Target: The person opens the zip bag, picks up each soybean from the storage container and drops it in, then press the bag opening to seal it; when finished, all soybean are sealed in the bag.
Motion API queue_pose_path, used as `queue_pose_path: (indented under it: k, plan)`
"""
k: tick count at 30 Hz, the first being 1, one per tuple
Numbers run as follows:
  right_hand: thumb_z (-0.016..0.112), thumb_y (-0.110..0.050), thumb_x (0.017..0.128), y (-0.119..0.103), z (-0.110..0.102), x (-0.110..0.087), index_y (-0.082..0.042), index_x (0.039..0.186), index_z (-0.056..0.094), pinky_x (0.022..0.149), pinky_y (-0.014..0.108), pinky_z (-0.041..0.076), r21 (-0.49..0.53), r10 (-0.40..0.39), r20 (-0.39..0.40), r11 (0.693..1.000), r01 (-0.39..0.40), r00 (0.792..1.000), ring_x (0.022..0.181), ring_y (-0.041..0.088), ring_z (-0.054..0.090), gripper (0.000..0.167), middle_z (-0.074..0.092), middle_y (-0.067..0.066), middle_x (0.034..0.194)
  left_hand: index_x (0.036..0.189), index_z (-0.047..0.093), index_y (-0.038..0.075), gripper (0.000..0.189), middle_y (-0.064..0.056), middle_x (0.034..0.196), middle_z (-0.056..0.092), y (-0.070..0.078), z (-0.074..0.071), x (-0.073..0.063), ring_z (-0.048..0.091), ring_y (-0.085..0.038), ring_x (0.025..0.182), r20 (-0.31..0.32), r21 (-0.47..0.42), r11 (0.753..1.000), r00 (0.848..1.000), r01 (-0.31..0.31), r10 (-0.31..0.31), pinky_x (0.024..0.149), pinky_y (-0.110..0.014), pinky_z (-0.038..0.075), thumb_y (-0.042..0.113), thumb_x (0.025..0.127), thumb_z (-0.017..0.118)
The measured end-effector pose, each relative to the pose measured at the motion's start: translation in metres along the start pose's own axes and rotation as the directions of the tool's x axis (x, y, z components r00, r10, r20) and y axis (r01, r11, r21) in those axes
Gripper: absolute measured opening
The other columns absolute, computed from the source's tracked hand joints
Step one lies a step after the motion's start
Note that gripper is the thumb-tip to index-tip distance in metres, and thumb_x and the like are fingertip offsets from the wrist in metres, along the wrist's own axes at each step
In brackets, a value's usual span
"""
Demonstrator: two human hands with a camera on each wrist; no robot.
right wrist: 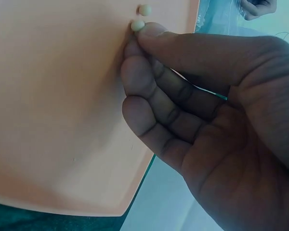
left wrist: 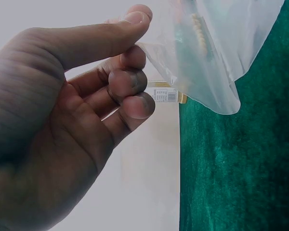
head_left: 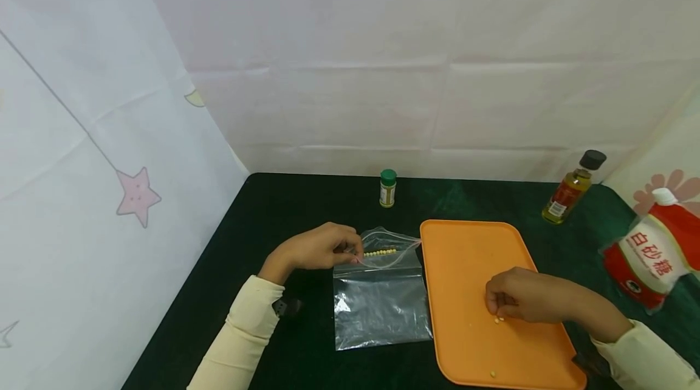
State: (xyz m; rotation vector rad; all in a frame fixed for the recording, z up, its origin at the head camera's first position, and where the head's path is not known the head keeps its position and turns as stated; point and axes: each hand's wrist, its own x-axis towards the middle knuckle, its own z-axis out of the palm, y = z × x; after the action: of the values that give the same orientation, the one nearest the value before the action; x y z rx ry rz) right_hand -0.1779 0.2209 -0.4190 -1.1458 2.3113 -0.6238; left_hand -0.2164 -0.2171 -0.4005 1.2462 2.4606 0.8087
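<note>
Both hands grasp something: the left hand (head_left: pixel 319 248) pinches the lip of a clear bag (head_left: pixel 383 311), probably so that its mouth stands parted, and the right hand (head_left: pixel 533 297) pinches a bean (right wrist: pixel 137 25). Beneath lies a dark green table (head_left: pixel 298 332). On its right half sits an orange tray (head_left: pixel 465 274), whose raised rim likely stops loose pieces rolling away. Just left of it the bag's body lies flat, perhaps within easy reach. Well apart are a sugar pouch (head_left: pixel 648 259) at right, an oil bottle (head_left: pixel 567 195) far right and a green-capped jar (head_left: pixel 387 189) at the far edge. Smallest are another bean (right wrist: pixel 145 9) beside the pinched one, a lone bean (head_left: pixel 493 374) toward the tray's near edge, and a yellow row (head_left: pixel 380 253) showing at the bag's mouth.
</note>
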Motion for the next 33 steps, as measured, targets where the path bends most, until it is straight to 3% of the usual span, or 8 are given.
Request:
queue_pose_path:
  k: [6, 18, 23, 28, 33]
  plan:
    - [0.072, -0.006, 0.091, 0.003, 0.003, 0.001, -0.026, 0.088, 0.062, 0.059, 0.021, 0.047, -0.005, -0.015, -0.032, 1.000, 0.015, 0.999, 0.066, 0.000, 0.050, 0.022, 0.055, -0.015, 0.078, 0.104, 0.071, 0.018, 0.007, 0.012, 0.092, 0.059, -0.002, 0.001, 0.000, 0.055, -0.008, 0.077, 0.009, 0.003, 1.000, 1.000, 0.005, -0.005, 0.068, -0.026, 0.051, 0.019, 0.099, 0.066]
    - [0.072, -0.005, 0.091, -0.004, 0.005, 0.009, -0.023, 0.088, 0.060, 0.060, 0.021, 0.043, -0.051, 0.024, -0.090, 0.998, -0.029, 0.996, 0.069, 0.001, 0.048, 0.022, 0.051, -0.013, 0.078, 0.103, 0.071, 0.020, 0.007, 0.011, 0.092, 0.060, -0.001, 0.001, 0.000, 0.055, -0.008, 0.077, 0.004, -0.007, 1.000, 1.000, 0.008, -0.008, 0.068, -0.026, 0.051, 0.018, 0.099, 0.066]
    - [0.069, -0.011, 0.096, -0.002, 0.005, 0.010, -0.024, 0.091, 0.062, 0.062, 0.022, 0.046, -0.045, -0.009, -0.135, 0.999, 0.003, 0.991, 0.072, 0.002, 0.051, 0.016, 0.055, -0.013, 0.081, 0.103, 0.071, 0.020, 0.007, 0.010, 0.093, 0.060, 0.001, 0.000, 0.000, 0.056, -0.008, 0.078, 0.002, -0.013, 1.000, 1.000, 0.004, -0.004, 0.068, -0.026, 0.051, 0.018, 0.099, 0.066]
    - [0.067, -0.026, 0.098, 0.004, 0.003, 0.014, -0.026, 0.099, 0.065, 0.069, 0.025, 0.050, 0.049, 0.015, -0.222, 0.999, -0.004, 0.975, 0.080, 0.006, 0.058, 0.003, 0.063, -0.012, 0.089, 0.103, 0.071, 0.017, 0.007, 0.009, 0.093, 0.060, 0.002, 0.000, 0.000, 0.056, -0.008, 0.078, 0.001, -0.018, 1.000, 1.000, 0.001, -0.001, 0.069, -0.026, 0.051, 0.017, 0.098, 0.067]
    - [0.065, -0.027, 0.099, 0.011, 0.004, 0.024, -0.016, 0.106, 0.067, 0.080, 0.030, 0.053, 0.234, 0.020, -0.324, 0.970, 0.059, 0.946, 0.087, 0.015, 0.064, 0.013, 0.068, 0.001, 0.098, 0.103, 0.071, 0.019, 0.007, 0.009, 0.093, 0.060, 0.004, 0.000, -0.001, 0.056, -0.009, 0.077, 0.002, -0.014, 1.000, 1.000, 0.018, -0.018, 0.068, -0.027, 0.051, 0.017, 0.098, 0.066]
